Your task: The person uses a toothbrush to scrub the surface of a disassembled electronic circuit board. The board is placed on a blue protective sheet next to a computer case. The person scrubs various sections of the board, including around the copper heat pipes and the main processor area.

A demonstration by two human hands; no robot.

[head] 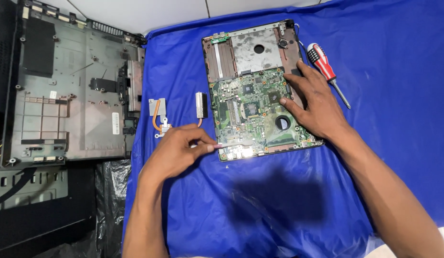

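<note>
With the bottom cover (69, 91) and heatsink (160, 117) already removed, the motherboard (250, 110) remains seated in the laptop base (260, 48), pressed by the spread right hand (312, 102) and pinched at its edge by the left hand (179, 150).

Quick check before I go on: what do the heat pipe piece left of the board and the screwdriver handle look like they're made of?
Heat pipe assembly: the curved tube looks like bare copper, orange and dull; its end plates look like grey metal, perhaps aluminium. Screwdriver: the handle appears to be glossy red and white plastic, possibly with black rubbery inserts; the shaft looks like plain steel.
</note>
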